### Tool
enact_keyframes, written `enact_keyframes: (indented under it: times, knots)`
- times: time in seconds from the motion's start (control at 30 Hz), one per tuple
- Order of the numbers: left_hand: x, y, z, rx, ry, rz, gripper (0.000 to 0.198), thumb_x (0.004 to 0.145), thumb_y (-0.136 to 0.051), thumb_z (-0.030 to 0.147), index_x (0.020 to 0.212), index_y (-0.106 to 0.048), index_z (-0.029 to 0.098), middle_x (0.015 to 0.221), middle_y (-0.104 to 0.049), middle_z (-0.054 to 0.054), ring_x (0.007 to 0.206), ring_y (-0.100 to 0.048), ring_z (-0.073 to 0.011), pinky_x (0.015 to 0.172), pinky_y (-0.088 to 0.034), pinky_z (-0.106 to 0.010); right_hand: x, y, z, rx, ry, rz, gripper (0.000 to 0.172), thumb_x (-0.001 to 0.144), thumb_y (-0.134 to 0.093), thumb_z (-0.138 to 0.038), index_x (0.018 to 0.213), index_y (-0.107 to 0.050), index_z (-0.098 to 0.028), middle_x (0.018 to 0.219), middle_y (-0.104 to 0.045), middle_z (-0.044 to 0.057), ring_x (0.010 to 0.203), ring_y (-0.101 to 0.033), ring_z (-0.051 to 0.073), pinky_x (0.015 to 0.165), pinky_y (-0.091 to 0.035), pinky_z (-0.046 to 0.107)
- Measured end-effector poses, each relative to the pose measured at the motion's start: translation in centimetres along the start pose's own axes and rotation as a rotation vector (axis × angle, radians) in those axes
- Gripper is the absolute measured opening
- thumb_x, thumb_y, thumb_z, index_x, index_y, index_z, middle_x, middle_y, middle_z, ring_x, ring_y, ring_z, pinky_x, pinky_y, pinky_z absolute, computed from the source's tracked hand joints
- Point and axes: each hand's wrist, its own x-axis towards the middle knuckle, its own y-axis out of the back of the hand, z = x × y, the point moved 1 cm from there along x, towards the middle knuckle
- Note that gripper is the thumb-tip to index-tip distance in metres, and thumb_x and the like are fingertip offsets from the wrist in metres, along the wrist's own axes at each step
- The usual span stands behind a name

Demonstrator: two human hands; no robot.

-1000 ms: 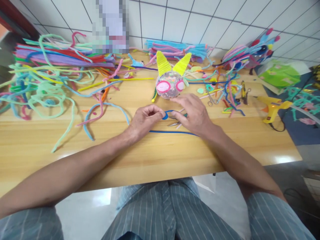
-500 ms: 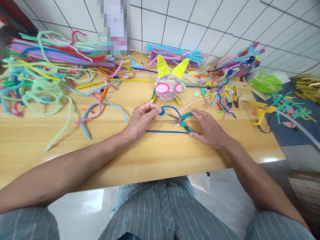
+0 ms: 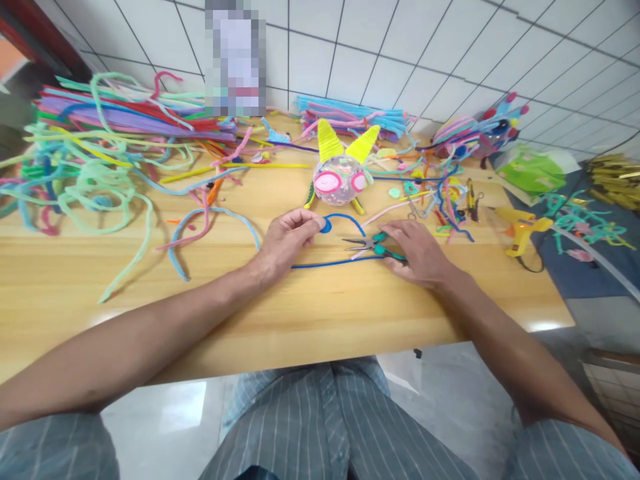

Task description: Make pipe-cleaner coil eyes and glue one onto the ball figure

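Note:
Between the thumb and fingers of my left hand [image 3: 290, 239] is a blue pipe cleaner [image 3: 345, 217], its end wound into a small flat coil and its tail arching to the right. My right hand [image 3: 419, 252] grips green-handled needle-nose pliers [image 3: 367, 245], whose jaws point left, slightly parted, close to the tail's tip. Another straight stretch of blue pipe cleaner [image 3: 330, 264] lies on the table below both hands; whether it joins the coiled one is hidden. Just beyond sits a round glittery figure [image 3: 337, 180] with yellow ears and pink-ringed eyes.
Heaped pipe cleaners [image 3: 95, 180] cover the table's left side. A bundle [image 3: 355, 117] lies along the tiled wall. Scraps, small scissors [image 3: 414, 207] and a yellow glue gun [image 3: 521, 230] are on the right. The wooden table [image 3: 240, 333] ends near my body.
My right hand has drawn the pliers slightly right, and their handles have come closer together. The blue tail now shows a free tip left of the pliers. My left hand keeps its pinch.

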Motion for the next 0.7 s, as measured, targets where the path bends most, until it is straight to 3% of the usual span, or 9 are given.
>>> enact_keyframes:
  times: [0.17,0.43,0.7]
  knots:
    - [-0.1,-0.2,0.2,-0.079,0.016,-0.003,0.016,0.075,-0.083,0.032,0.076,-0.076,0.017,0.061,-0.06,0.003,0.057,-0.047,-0.0093,0.058,-0.037,-0.023,-1.0,1.4,0.6,0.043,-0.083,0.116,0.061,0.094,-0.059,-0.035,0.153,-0.051,-0.023,0.135,-0.064,0.019,0.123,-0.063,0.04,0.102,-0.053,0.063]
    - [-1.7,-1.1,1.7,-0.185,0.098,-0.05,0.022,0.071,-0.088,0.035,0.077,-0.076,0.017,0.064,-0.063,0.002,0.059,-0.049,-0.0088,0.059,-0.038,-0.022,1.7,0.7,-3.3,0.218,-0.069,0.145,0.057,0.093,-0.056,-0.031,0.15,-0.05,-0.024,0.13,-0.063,0.017,0.12,-0.064,0.035,0.099,-0.058,0.054]
    - [-2.2,-1.5,2.6,-0.244,0.09,-0.091,0.023,0.072,-0.09,0.036,0.078,-0.077,0.018,0.062,-0.062,0.002,0.058,-0.048,-0.0087,0.059,-0.039,-0.022,3.1,0.6,-4.5,0.303,-0.034,0.182,0.055,0.097,-0.054,-0.034,0.151,-0.048,-0.023,0.133,-0.061,0.017,0.124,-0.061,0.035,0.104,-0.056,0.053]
